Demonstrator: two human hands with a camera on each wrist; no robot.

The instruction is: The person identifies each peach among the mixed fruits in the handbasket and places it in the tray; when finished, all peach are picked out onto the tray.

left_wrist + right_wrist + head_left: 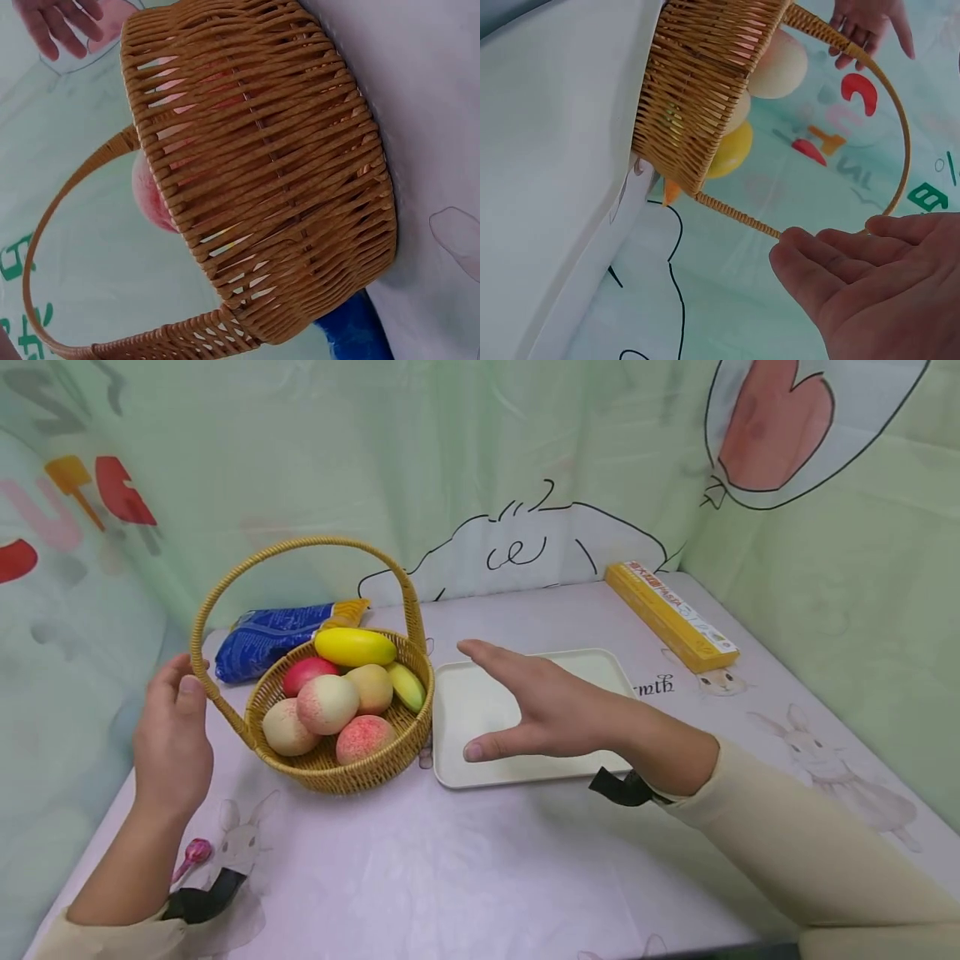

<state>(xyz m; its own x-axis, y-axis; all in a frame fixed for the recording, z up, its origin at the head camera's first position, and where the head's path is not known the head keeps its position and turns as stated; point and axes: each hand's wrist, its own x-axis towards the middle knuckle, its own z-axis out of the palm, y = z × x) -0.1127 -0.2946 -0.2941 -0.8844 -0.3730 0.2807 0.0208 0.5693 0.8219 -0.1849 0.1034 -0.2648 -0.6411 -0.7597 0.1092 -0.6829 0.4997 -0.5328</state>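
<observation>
A round wicker basket with a tall arched handle stands on the table, holding several fruits. Peaches lie at its front, a red fruit behind them and a long yellow fruit at the far rim. Just left of the basket is my left hand, fingers relaxed, fingertips right by the handle's left foot. My right hand hovers over the white tray, thumb and fingers spread toward the basket, nothing in its grasp. The right wrist view shows its fingers extended, overlapping the handle.
Behind the basket lies a blue packet with an orange end. A yellow pasta box rests at the back right. Near my left wrist is a wrapped lollipop. Printed curtains hang along the table's back and sides.
</observation>
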